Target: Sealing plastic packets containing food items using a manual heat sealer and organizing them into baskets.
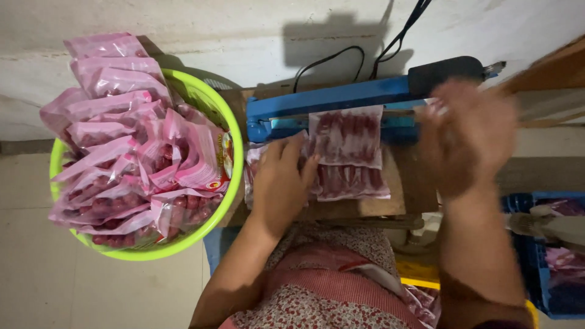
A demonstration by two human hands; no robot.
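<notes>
A blue heat sealer (341, 97) lies across a small wooden stand (420, 183). A clear bag of red sweets (346, 137) has its top edge under the sealer's bar, with another filled bag (350, 183) lying below it. My left hand (280, 183) rests flat on the left side of these bags, fingers together. My right hand (466, 137) hovers blurred at the sealer's right end, near its black handle (448, 72); whether it touches anything is unclear.
A lime green basin (210, 225) at the left is heaped with several sealed pink bags (122, 158). A blue crate (536, 268) holding more bags sits at the lower right. Black cables (365, 55) run up the white wall. My lap is below.
</notes>
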